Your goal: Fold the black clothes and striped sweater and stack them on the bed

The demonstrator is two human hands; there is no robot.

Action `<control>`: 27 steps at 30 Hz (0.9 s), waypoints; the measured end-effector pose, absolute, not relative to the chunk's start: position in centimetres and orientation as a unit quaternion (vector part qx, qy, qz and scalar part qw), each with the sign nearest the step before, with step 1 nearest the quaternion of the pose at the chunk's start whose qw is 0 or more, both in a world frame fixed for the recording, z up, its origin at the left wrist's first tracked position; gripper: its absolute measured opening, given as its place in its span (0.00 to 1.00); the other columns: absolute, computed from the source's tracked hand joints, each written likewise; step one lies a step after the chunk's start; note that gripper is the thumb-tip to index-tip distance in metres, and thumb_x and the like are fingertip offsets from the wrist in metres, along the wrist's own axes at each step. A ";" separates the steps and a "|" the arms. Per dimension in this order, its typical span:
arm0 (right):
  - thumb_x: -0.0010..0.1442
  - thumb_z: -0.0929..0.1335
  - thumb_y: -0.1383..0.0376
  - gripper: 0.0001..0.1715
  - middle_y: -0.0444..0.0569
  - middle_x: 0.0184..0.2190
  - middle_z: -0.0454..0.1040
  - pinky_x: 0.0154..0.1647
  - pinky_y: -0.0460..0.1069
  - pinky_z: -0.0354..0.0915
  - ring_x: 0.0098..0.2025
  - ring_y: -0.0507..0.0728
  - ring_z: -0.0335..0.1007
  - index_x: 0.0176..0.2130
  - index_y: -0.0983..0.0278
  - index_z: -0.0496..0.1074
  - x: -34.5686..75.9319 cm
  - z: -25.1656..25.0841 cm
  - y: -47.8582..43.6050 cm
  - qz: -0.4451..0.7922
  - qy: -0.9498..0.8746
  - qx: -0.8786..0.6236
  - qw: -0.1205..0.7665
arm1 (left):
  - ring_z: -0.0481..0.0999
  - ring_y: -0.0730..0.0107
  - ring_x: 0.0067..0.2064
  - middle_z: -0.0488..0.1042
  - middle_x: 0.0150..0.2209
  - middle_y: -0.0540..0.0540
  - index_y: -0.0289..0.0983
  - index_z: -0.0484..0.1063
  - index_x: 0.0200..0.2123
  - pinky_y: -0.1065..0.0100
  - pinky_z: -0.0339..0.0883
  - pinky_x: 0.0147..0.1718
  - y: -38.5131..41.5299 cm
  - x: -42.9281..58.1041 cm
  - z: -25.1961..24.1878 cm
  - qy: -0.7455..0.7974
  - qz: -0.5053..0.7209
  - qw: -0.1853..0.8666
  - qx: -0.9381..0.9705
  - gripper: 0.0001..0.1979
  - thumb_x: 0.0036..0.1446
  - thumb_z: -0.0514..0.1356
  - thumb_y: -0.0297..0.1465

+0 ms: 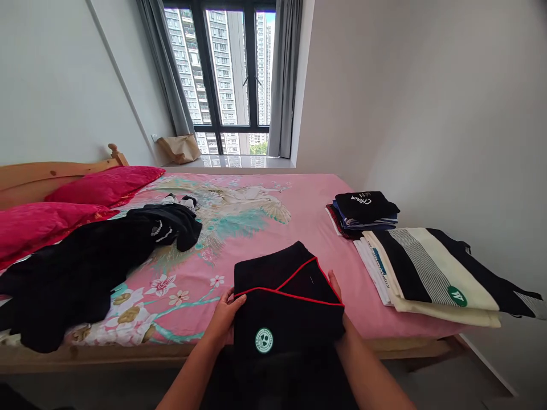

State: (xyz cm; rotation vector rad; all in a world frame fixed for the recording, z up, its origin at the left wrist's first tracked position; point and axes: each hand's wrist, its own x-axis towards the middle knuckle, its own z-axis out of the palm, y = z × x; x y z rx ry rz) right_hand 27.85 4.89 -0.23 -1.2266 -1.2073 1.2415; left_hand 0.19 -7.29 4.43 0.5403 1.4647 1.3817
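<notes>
The folded black garment point(286, 302) with red piping sits at the near edge of the bed point(299, 199). The left hand point(226, 316) pinches its left edge with curled fingers, and the right hand point(335, 287) grips the right edge, mostly hidden underneath. It looks soft, light and floppy, so it is probably best held at both sides with support under the fold. A heap of dark clothes point(85, 267) lies to the left, and folded stacks point(365, 213) are on the right.
</notes>
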 end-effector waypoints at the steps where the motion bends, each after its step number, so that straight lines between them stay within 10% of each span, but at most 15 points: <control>1: 0.57 0.51 0.39 0.43 0.57 0.41 0.77 0.52 0.62 0.62 0.50 0.65 0.70 0.43 0.67 0.74 28.9 -0.1 5.5 0.538 -0.490 -0.493 0.477 | 0.79 0.60 0.40 0.76 0.42 0.39 0.36 0.62 0.52 0.60 0.74 0.38 -7.3 -0.5 3.3 0.634 0.567 0.477 0.222 0.27 0.48 0.65 0.32; 7: 0.62 0.56 0.49 0.27 0.50 0.57 0.65 0.61 0.59 0.54 0.60 0.56 0.59 0.53 0.58 0.64 33.1 2.0 6.5 0.597 -0.381 -0.483 0.516 | 0.62 0.57 0.61 0.62 0.60 0.40 0.38 0.65 0.53 0.56 0.58 0.58 -8.6 -2.5 0.5 0.708 0.543 0.301 0.336 0.24 0.53 0.60 0.38; 12: 0.62 0.59 0.50 0.27 0.47 0.63 0.57 0.66 0.60 0.40 0.66 0.58 0.43 0.57 0.57 0.64 25.3 4.3 3.4 0.395 -0.694 -0.431 0.420 | 0.52 0.59 0.65 0.56 0.63 0.42 0.39 0.61 0.58 0.53 0.44 0.63 -6.6 -0.3 0.6 0.703 0.437 0.187 0.529 0.26 0.57 0.55 0.38; 18: 0.64 0.59 0.57 0.26 0.50 0.64 0.55 0.65 0.67 0.31 0.67 0.62 0.40 0.60 0.60 0.61 17.9 1.8 2.1 0.229 -0.853 -0.413 0.221 | 0.70 0.59 0.54 0.69 0.53 0.36 0.34 0.59 0.55 0.60 0.64 0.52 -6.2 -0.8 0.6 0.692 0.524 0.411 0.279 0.29 0.52 0.62 0.34; 24: 0.63 0.60 0.60 0.18 0.53 0.54 0.68 0.61 0.60 0.52 0.60 0.61 0.57 0.49 0.62 0.70 19.5 2.2 -1.2 0.317 -0.754 -0.415 0.398 | 0.77 0.67 0.35 0.78 0.39 0.43 0.36 0.71 0.42 0.69 0.69 0.34 -6.8 -2.9 3.3 0.561 0.480 0.647 0.190 0.18 0.49 0.64 0.39; 27: 0.62 0.61 0.54 0.18 0.51 0.37 0.73 0.37 0.51 0.68 0.40 0.57 0.69 0.41 0.62 0.72 21.0 3.0 -5.9 0.503 -0.585 -0.459 0.441 | 0.78 0.65 0.37 0.79 0.38 0.41 0.34 0.74 0.38 0.68 0.70 0.37 -5.3 -2.9 4.2 0.543 0.441 0.690 0.183 0.17 0.49 0.64 0.40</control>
